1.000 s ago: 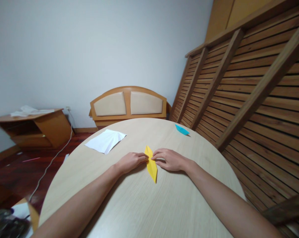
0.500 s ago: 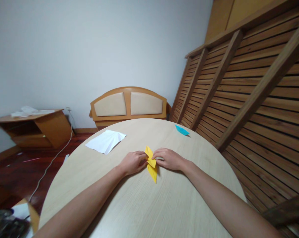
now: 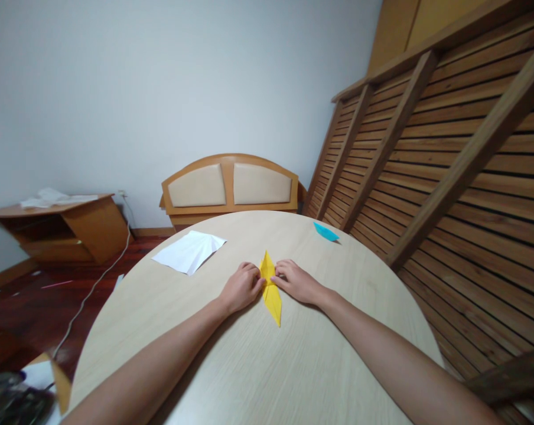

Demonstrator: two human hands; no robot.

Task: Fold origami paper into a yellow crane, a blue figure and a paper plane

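A folded piece of yellow paper, long and pointed at both ends, lies on the round table between my two hands. My left hand pinches its left edge near the middle, fingers curled. From the other side, my right hand grips the right edge, its thumb resting on the paper. A crease crosses the paper at its narrow waist, where the fingertips hide part of the edges. Farther off, at the back right of the table, is a small blue folded paper boat.
A creased white sheet lies on the table's back left. Behind the table stands a padded headboard. Wooden slatted panels lean along the right. On the left are a low cabinet and a cable on the floor.
The yellow paper's middle flap has been folded upward, so the upper part now looks longer and flatter. Both hands have shifted slightly and stay on its edges.
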